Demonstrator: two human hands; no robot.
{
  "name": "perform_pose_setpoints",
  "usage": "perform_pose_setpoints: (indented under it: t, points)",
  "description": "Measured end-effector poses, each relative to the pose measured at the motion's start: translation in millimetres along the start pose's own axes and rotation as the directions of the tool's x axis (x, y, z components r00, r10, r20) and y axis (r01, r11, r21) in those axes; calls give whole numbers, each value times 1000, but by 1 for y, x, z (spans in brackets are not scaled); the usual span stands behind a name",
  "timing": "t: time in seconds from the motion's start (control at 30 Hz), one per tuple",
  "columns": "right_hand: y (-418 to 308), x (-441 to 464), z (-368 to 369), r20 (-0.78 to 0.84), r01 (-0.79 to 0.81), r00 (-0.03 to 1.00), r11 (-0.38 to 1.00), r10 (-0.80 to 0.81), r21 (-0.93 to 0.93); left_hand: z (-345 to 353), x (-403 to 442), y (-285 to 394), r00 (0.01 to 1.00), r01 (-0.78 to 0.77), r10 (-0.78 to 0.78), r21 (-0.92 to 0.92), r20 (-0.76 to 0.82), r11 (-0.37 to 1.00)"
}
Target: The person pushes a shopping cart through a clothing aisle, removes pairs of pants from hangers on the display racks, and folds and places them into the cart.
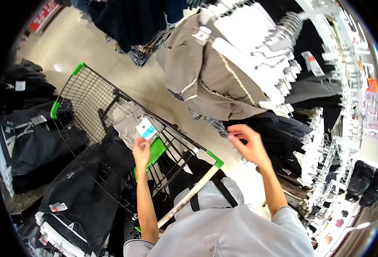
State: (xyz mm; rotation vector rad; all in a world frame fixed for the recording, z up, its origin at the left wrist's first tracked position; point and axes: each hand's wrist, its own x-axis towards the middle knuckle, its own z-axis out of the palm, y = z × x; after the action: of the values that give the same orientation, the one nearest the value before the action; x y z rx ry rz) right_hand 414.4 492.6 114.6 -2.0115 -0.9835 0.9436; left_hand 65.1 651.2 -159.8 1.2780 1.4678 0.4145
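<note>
My left hand (142,152) is over the shopping cart (84,94), its fingers closed at the near edge of a light grey folded garment (127,122). Just beyond the fingertips, a white and blue tag (146,128) stands out on that garment. Whether the fingers also touch the tag is hard to see. My right hand (249,143) is raised in the air with fingers apart and slightly curved, holding nothing. It is nearest to grey-brown trousers (189,68) and dark garments (274,128) hanging on the rack to the right.
The cart's pale handle (189,199) lies against my body. Black clothes with tags (77,188) hang close along the cart's left side. White hangers (278,47) crowd the right rack. Dark clothes (129,21) hang ahead, above the tiled floor (80,38). A red sign (43,16) is at the upper left.
</note>
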Motion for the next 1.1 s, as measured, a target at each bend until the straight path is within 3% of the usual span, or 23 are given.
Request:
perform_pose_setpoints:
  t: [0.1,0.17,0.23,0.37,0.43,0.47,0.5,0.57,0.6,0.63,0.77,0.9,1.1]
  points:
    - [14,-13,-50,-98,-32,995,998,26,-54,7,-19,59,983,-102,118,-111,142,989]
    - [39,-10,-65,-260,-56,962,992,85,115,22,-24,91,966,-179,205,-167,159,970]
    - [47,1,-72,-382,8,922,985,58,171,39,-43,150,935,-298,309,-84,175,951]
    - [18,21,-72,-402,258,907,918,-123,302,91,-84,238,813,-476,499,-150,300,866]
    - [9,31,-72,-352,286,917,922,-185,262,124,-108,270,774,-557,554,-87,306,826]
    - [3,36,-69,-402,309,895,919,-193,246,139,-120,287,743,-612,599,-58,300,789]
    - [-1,38,-69,-393,322,897,910,-205,260,155,-126,295,730,-635,600,0,325,773]
    - [-11,41,-68,-411,258,886,965,-214,54,183,-137,307,741,-656,590,160,322,737]
    - [-19,40,-67,-423,274,875,961,-237,28,189,-143,318,800,-570,497,164,337,805]
    - [-19,40,-67,-411,291,864,955,-290,-63,196,-144,320,815,-563,514,157,268,811]
    - [-27,41,-59,-483,303,816,946,-318,-113,183,-147,334,867,-457,391,181,308,871]
    - [-24,46,-68,-439,384,779,894,-448,-230,180,-153,328,805,-566,533,66,259,822]
    - [-16,51,-67,-410,470,774,872,-482,-138,175,-157,314,773,-625,603,71,199,777]
